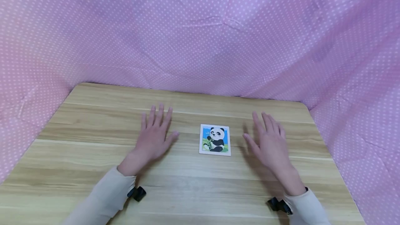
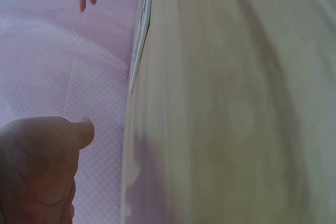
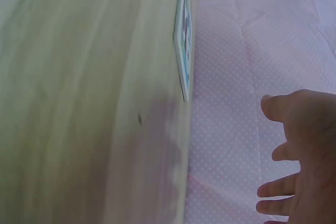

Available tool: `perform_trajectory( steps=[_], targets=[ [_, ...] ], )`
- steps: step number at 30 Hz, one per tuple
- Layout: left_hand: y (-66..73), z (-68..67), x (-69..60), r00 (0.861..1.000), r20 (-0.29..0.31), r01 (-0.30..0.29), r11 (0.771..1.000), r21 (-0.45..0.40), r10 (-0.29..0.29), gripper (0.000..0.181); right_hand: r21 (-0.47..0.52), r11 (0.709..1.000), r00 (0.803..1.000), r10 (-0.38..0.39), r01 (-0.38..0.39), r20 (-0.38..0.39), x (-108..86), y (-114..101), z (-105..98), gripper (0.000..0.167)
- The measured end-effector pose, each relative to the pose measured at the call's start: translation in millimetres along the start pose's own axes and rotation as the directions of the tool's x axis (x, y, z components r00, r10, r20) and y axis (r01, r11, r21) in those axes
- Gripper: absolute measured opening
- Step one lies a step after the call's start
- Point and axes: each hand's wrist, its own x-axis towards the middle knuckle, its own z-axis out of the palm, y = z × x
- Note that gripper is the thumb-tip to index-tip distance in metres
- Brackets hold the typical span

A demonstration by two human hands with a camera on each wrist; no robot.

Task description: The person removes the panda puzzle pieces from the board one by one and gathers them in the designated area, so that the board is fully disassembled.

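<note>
A small square panda picture with a white border [image 1: 215, 140] lies flat on the wooden table, between the two hands. To its left, my left hand [image 1: 152, 141] is held palm down with fingers spread, holding nothing. On its right side my right hand [image 1: 272, 146] has its fingers extended and is also empty. Neither hand touches the picture. The left wrist view shows the picture [image 2: 142, 32] edge-on beyond my left hand [image 2: 42, 169]. In the right wrist view the picture [image 3: 183, 38] is seen at a slant, apart from my right hand [image 3: 304, 156].
The light wooden table [image 1: 187, 190] has rounded far corners. Pink cloth with white dots [image 1: 200, 37] hangs behind it and along both sides. A small black device is strapped at each wrist, the left one [image 1: 136, 193] and the right one [image 1: 279, 206].
</note>
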Motion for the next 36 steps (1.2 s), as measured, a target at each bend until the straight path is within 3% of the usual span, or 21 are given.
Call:
perform_trajectory(
  steps=[5,12,19,28,32,36],
  targets=[
    [7.1,6.5,0.2,0.999,-0.020,-0.032,0.999,-0.039,0.031,0.084,0.052,0.998,0.999,-0.019,0.021,-0.044,3.9,-7.6,7.8,0.079],
    [10.9,18.9,1.2,0.996,-0.034,-0.089,0.993,-0.084,0.086,0.084,0.249,0.968,0.999,-0.035,0.042,-0.034,10.5,-24.2,19.5,0.077],
    [18.4,25.8,-0.5,0.995,-0.022,-0.098,0.989,-0.114,0.096,0.082,0.312,0.949,0.998,-0.034,0.047,-0.048,11.1,-35.3,29.5,0.070],
    [26.6,34.4,1.0,0.990,-0.026,-0.139,0.981,-0.138,0.137,0.081,0.407,0.911,0.997,0.071,-0.069,0.011,15.3,-39.0,42.1,0.053],
    [30.7,41.4,3.2,0.987,-0.017,-0.163,0.969,-0.186,0.163,0.080,0.429,0.895,0.992,0.114,-0.126,0.054,17.2,-40.5,47.1,0.049],
    [35.0,48.6,3.5,0.982,-0.046,-0.189,0.952,-0.239,0.183,0.077,0.441,0.887,0.990,0.116,-0.137,0.075,20.1,-43.9,52.6,0.048]
  ],
)
